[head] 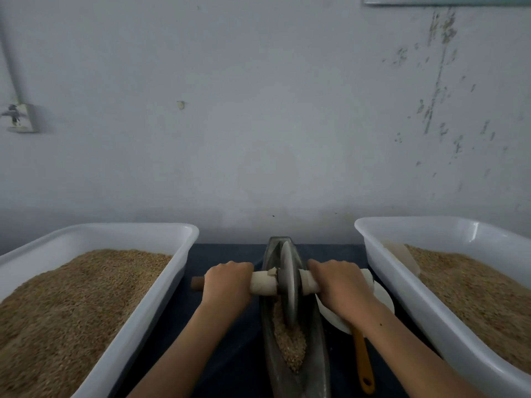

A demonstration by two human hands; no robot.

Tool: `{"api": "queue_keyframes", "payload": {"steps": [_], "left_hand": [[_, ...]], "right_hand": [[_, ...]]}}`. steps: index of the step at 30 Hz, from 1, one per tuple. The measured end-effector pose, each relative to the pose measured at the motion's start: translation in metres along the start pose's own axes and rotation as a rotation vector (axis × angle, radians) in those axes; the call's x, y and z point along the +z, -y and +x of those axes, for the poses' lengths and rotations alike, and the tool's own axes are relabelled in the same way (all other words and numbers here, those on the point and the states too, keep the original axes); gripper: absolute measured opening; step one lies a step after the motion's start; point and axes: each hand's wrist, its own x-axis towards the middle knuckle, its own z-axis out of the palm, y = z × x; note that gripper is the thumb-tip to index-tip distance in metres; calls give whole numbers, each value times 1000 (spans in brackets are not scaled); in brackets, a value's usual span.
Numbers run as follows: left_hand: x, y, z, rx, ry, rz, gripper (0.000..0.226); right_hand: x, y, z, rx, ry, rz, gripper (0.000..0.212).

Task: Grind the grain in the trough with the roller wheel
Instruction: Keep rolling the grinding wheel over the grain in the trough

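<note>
Roller wheel: grey disc of stone or metal point(288, 282), upright in the trough, lower centre of frame; likely heavy, rigid, and prone to tip sideways.
Trough: long dark boat-shaped metal trough point(317, 357) on the dark blue bench point(230, 351).
Grain: coarse tan grain point(290, 343) heaped in the near end, touching the wheel's rim.
Axle: pale wooden handle bar point(263, 283) through the hub; the proper hold, one side each.
Left hand point(227, 281): clenched around the bar, left of the wheel.
Right hand point(339, 282): clenched around the bar, right of it.
Flanks: white plastic tubs of grain, left point(161, 285) and right point(382, 271).
</note>
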Motion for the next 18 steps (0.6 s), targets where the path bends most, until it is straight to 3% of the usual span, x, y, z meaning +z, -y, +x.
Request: {"api": "queue_keyframes", "payload": {"steps": [3,7,9,13,18], "left_hand": [[-3,2,1,27,64,18,24],[-9,8,2,41,295,18,39],[-9,10,3,31,376,-3,44],[-9,7,1,-2,328,-3,41],[0,-4,-2,-35,-42,36,20]], "right_hand": [[-9,-2,-1,-16,129,-8,29],[-23,-6,1,-66,392,14,33],[-25,-6,2,-81,440,0,32],[-19,-4,3,-74,311,-25,32],[-1,-4,4,-10,16,34,21]]}}
